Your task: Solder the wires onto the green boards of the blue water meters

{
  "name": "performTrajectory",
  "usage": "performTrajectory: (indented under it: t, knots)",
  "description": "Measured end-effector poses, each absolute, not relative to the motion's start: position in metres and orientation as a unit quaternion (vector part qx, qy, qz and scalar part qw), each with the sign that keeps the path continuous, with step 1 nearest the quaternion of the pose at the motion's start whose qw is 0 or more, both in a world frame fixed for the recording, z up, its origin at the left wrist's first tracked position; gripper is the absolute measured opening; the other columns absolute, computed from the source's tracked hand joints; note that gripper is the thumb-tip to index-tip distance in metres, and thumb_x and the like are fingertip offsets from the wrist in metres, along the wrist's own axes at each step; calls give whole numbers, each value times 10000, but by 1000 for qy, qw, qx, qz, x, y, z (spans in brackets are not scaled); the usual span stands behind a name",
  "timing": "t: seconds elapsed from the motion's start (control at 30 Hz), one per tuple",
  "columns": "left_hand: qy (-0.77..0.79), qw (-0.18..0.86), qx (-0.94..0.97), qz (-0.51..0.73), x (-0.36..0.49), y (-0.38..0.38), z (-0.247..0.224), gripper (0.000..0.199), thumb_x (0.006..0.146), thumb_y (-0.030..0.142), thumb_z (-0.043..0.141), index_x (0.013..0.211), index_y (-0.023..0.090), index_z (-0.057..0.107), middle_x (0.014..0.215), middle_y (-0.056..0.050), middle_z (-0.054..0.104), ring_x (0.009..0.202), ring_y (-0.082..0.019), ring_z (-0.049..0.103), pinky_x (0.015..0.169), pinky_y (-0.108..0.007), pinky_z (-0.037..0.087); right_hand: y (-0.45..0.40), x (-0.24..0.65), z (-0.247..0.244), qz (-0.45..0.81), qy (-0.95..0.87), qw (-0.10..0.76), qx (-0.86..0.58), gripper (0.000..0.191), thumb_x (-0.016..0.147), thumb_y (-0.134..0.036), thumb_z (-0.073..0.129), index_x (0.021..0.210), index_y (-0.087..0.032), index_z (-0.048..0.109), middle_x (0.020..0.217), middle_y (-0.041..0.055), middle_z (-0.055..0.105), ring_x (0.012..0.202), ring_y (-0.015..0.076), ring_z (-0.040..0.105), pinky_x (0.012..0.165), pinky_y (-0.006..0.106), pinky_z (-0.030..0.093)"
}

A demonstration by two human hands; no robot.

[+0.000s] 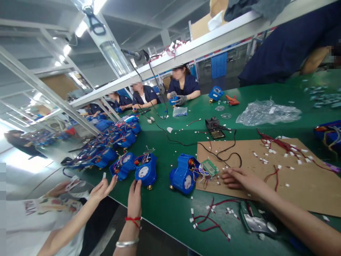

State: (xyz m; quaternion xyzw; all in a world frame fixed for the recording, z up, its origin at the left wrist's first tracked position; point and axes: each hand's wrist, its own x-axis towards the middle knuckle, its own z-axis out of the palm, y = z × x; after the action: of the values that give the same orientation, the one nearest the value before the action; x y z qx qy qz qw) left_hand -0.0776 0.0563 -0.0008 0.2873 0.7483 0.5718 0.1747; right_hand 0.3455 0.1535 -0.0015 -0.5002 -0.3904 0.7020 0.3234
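My left hand (134, 197), with a red string and a silver bangle at the wrist, has its fingers stretched out at the near left side of a blue meter (145, 172). My right hand (236, 179) is spread over the left part of a brown cardboard sheet (253, 149), with nothing visible in it. Just left of its fingertips lies a green circuit board (209, 167), joined by thin wires to another blue meter (183, 176) that rests on the green table between my hands.
More blue meters (106, 156) crowd the left. A person's hand (102, 188) is beside my left hand. Red wires (210, 217) and a green-and-silver tool (257, 218) lie near the front. Behind are a black device (214, 128), a plastic bag (269, 112) and seated people.
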Motion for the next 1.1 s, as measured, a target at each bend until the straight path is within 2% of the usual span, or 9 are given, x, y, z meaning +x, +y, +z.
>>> performTrajectory:
  t: [0.07,0.13,0.23,0.47,0.8,1.1]
  knots:
    - [782,83,331,521,-56,40,-4,563,849,468,507,1288,120,449,1345,-170,458,1271,-295,404,1078,-473,299,163,338,0,698,-394,310,-511,259,859,-392,542,937,-155,609,928,124,692,715,151,668,660,270,572]
    - [777,7,406,482,-30,24,-9,579,856,437,497,1336,134,386,1386,-166,401,1302,-292,356,1089,-476,279,168,331,2,697,-415,290,-508,319,861,-455,521,858,-148,608,800,102,689,608,128,642,582,245,557]
    - [748,-64,490,443,9,5,-20,526,865,359,489,1334,149,375,1380,-162,394,1293,-286,359,1078,-498,286,171,324,-1,706,-449,277,-472,355,838,-498,540,764,-154,591,660,47,648,526,97,598,510,203,516]
    - [752,-101,508,408,47,-3,-41,465,855,262,512,1285,118,409,1326,-192,436,1255,-290,401,1034,-502,344,174,325,-16,743,-444,278,-417,276,815,-427,609,788,-154,580,774,50,679,606,78,626,637,203,531]
    - [748,-122,527,384,49,3,-37,370,844,233,517,1186,94,494,1236,-192,513,1204,-280,461,1019,-476,364,175,324,-15,693,-496,309,-421,259,840,-394,561,936,-153,571,767,57,703,664,132,664,692,293,539]
    - [755,-115,529,368,50,4,-36,255,856,222,492,1079,113,551,1192,-169,547,1156,-268,498,984,-456,393,174,323,-14,708,-472,315,-420,207,846,-345,553,928,-158,584,777,75,702,702,149,670,710,306,543]
